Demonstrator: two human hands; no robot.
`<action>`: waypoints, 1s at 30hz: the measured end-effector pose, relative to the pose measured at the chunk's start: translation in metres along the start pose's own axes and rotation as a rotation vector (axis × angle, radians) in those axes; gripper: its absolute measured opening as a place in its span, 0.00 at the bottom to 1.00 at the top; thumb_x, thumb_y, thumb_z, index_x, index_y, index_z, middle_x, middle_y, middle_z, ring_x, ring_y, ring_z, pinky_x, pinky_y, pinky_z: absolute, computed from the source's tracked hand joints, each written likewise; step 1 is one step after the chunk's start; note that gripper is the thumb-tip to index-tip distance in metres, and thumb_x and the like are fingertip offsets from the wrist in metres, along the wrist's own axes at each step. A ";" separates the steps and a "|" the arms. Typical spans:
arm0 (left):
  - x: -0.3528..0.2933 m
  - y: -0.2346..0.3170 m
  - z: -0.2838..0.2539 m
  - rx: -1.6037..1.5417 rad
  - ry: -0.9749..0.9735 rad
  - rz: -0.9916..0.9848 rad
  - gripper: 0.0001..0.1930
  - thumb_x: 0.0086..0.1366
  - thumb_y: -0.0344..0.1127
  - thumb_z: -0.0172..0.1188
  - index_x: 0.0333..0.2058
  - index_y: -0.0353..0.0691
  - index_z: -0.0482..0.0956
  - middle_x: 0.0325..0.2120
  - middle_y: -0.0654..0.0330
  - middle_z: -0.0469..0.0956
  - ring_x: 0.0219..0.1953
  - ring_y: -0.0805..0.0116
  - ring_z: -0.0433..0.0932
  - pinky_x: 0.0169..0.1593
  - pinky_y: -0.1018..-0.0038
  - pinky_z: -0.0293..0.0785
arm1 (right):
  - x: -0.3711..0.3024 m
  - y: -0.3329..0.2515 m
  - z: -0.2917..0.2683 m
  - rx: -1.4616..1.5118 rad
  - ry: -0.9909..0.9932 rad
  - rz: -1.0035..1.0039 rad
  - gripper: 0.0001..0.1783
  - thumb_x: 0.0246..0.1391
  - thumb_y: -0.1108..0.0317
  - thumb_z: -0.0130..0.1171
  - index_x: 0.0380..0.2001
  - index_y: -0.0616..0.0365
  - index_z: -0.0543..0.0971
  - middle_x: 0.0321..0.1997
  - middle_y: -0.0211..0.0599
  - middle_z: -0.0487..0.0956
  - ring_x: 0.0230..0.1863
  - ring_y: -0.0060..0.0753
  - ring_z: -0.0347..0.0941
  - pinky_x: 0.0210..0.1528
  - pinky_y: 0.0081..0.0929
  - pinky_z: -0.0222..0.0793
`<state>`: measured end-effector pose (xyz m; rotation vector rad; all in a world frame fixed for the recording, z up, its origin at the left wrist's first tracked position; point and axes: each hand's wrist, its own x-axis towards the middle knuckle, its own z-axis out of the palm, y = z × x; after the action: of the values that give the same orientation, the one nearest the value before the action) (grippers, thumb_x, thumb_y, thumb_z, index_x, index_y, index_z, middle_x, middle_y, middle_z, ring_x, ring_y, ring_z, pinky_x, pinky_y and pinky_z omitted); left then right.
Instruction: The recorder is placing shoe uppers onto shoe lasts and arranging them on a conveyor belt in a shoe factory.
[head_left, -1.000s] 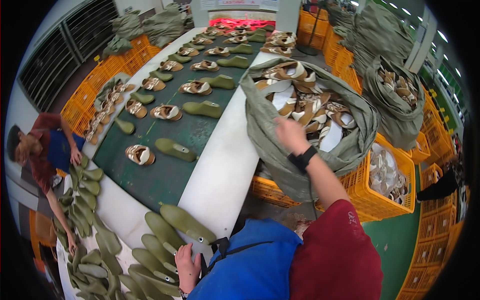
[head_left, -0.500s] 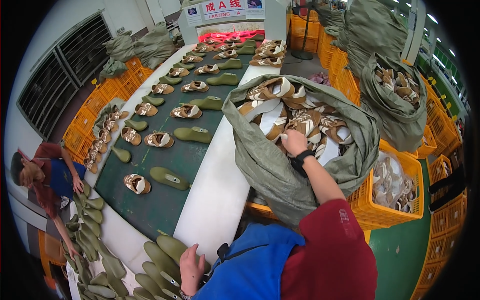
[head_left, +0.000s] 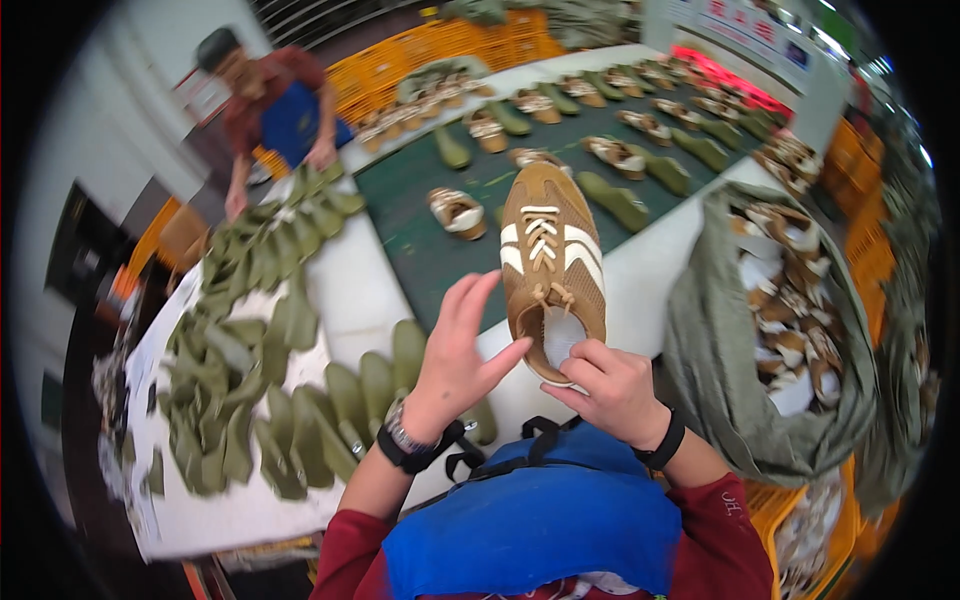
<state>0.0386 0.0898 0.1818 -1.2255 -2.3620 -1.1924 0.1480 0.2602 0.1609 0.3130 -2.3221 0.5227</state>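
A brown shoe upper (head_left: 536, 195) with white side stripes and tan laces is held up in front of me, toe pointing away. My right hand (head_left: 622, 392) pinches its heel collar between thumb and fingers. On the other side, my left hand (head_left: 452, 350) is open with fingers spread, its thumb tip at the collar's left edge; whether it touches is hard to tell. Just left of that hand, several green shoe lasts (head_left: 347, 395) stand in rows on the white table (head_left: 280, 545). The heel's outer back is partly hidden by my right fingers.
A green sack (head_left: 700, 330) full of shoe uppers stands at the right, above orange crates (head_left: 765, 520). Beyond my hands, a dark green conveyor (head_left: 400, 215) carries uppers and lasts. At the far left, a co-worker (head_left: 290, 110) reaches toward piled lasts (head_left: 225, 350).
My right hand has come out of the sack with one shoe upper and brought it in front of me. My left hand has risen from the lasts toward it. The view has turned left.
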 end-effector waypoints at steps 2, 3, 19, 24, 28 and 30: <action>-0.006 -0.020 -0.014 0.195 0.061 -0.007 0.29 0.48 0.28 0.61 0.52 0.37 0.66 0.50 0.49 0.64 0.48 0.53 0.70 0.48 0.67 0.70 | 0.010 -0.018 0.024 0.083 -0.086 -0.121 0.13 0.35 0.61 0.68 0.21 0.50 0.73 0.25 0.27 0.70 0.18 0.27 0.70 0.18 0.24 0.66; -0.008 -0.023 -0.024 0.238 0.150 0.007 0.22 0.48 0.26 0.57 0.45 0.35 0.71 0.44 0.48 0.70 0.42 0.53 0.73 0.44 0.68 0.72 | 0.015 -0.028 0.034 0.108 -0.103 -0.131 0.13 0.38 0.60 0.67 0.22 0.51 0.74 0.26 0.27 0.71 0.20 0.28 0.71 0.19 0.25 0.67; -0.057 -0.074 -0.083 0.196 0.313 -0.204 0.07 0.51 0.23 0.55 0.31 0.31 0.75 0.24 0.51 0.75 0.25 0.54 0.75 0.30 0.69 0.72 | 0.119 -0.055 0.103 0.327 -0.131 -0.053 0.21 0.43 0.75 0.58 0.45 0.55 0.72 0.33 0.40 0.76 0.33 0.42 0.74 0.32 0.32 0.71; -0.058 -0.076 -0.088 0.203 0.345 -0.183 0.08 0.52 0.21 0.54 0.33 0.30 0.75 0.24 0.52 0.76 0.25 0.61 0.77 0.31 0.73 0.74 | 0.114 -0.054 0.108 0.523 0.002 0.051 0.12 0.46 0.80 0.54 0.37 0.61 0.74 0.31 0.45 0.77 0.29 0.44 0.74 0.30 0.30 0.70; -0.052 -0.077 -0.088 0.032 0.347 -0.227 0.13 0.52 0.24 0.58 0.38 0.33 0.73 0.26 0.52 0.76 0.26 0.62 0.78 0.31 0.72 0.74 | 0.108 -0.060 0.122 0.414 -0.139 -0.072 0.15 0.41 0.82 0.51 0.37 0.61 0.74 0.34 0.44 0.72 0.36 0.47 0.71 0.36 0.36 0.70; -0.052 -0.078 -0.090 0.285 0.258 -0.161 0.12 0.53 0.25 0.60 0.38 0.35 0.73 0.26 0.53 0.77 0.28 0.65 0.78 0.30 0.74 0.74 | 0.104 -0.063 0.125 0.395 -0.157 -0.105 0.18 0.39 0.82 0.52 0.38 0.61 0.74 0.34 0.44 0.68 0.37 0.47 0.69 0.37 0.35 0.69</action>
<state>-0.0027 -0.0328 0.1688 -0.7566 -2.3643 -0.9471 0.0221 0.1398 0.1700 0.6802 -2.3233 0.9342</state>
